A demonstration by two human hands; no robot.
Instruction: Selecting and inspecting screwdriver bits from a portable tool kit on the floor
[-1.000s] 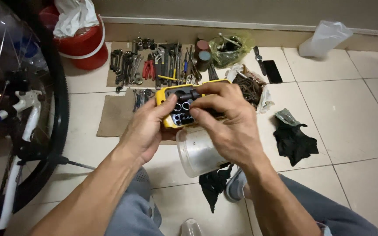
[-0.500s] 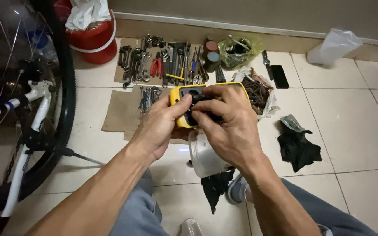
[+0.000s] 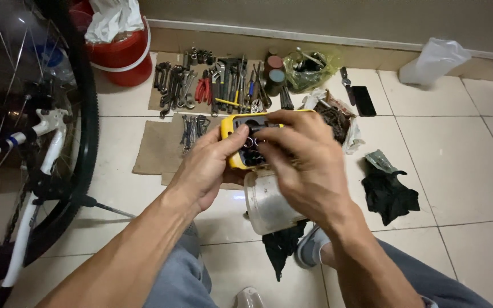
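Above the tiled floor [image 3: 463, 171], the left hand [image 3: 209, 171] grips the yellow case [image 3: 232, 142] from its left edge, while the right hand [image 3: 309, 165], directly right and nearer the sockets [image 3: 249, 142], pinches fingers among them, the clear plastic jar [image 3: 266, 202] just below.

Tools [image 3: 218, 88] lie on cardboard [image 3: 155, 154] behind the case [image 3: 241, 142], bicycle wheel [image 3: 81, 142] apparently left.

Yellow socket case [image 3: 236, 149], frame centre: open, shallow tray with dark interior, round metal sockets visible in a row, tilted toward camera. Clear plastic tub [image 3: 266, 202] just below it, lying on its side, mouth facing lower right.
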